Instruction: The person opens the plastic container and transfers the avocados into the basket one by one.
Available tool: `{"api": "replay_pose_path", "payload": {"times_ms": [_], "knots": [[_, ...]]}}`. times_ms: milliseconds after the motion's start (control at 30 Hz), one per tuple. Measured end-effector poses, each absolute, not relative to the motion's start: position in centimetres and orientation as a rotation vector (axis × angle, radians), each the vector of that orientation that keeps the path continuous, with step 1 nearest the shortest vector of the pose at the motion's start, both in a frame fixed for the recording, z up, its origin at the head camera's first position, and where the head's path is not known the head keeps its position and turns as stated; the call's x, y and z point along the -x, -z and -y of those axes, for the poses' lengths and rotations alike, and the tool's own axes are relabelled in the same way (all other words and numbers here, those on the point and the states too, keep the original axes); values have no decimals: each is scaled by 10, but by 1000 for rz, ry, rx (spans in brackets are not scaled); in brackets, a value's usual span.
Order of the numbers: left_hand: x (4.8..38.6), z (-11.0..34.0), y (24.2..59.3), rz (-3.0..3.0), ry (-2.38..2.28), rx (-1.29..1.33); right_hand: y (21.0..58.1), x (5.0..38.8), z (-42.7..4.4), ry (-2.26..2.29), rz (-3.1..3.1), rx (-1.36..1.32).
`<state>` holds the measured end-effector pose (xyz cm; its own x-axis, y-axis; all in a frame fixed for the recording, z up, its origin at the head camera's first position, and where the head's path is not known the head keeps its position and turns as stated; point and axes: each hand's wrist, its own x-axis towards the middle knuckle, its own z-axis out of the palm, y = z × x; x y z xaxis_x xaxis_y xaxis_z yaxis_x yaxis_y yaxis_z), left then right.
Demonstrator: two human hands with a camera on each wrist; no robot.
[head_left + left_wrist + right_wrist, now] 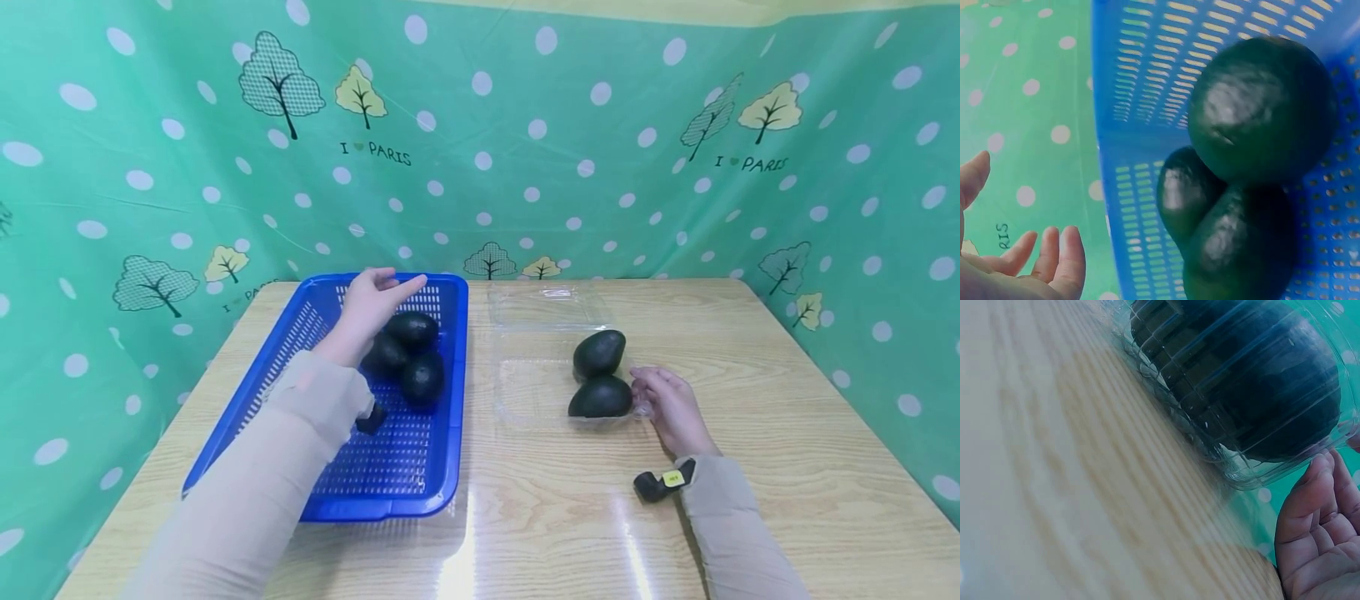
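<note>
Two avocados [600, 375] at the right of the plastic clamshell [525, 387], three in the blue basket [456, 392].
Left hand [369, 304] hovers near the basket's far rim, fingers loosely spread; right hand [671, 406] apparently pinches the clamshell's right edge; wooden tabletop [540, 500] separates the containers.

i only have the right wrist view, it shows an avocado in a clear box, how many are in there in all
Observer: Two in the box: a near avocado and, just behind it, a far avocado.

Operator: ok is it covered over

Observer: No, the head view shows the lid open at the far side.

Operator: any more fruit about

Observer: Yes, three other avocados sit together in a blue basket, to the left of the box in the head view.
</note>
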<state>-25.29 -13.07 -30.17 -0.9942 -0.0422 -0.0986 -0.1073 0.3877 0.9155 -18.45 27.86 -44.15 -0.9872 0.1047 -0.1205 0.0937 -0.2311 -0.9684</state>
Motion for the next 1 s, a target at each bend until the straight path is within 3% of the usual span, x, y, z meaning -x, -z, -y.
{"api": "replay_pose_path", "payload": {"times_ms": [1000], "knots": [[255,76,285,-2388,-1752,-24,442,184,-280,-2467,1944,245]]}}
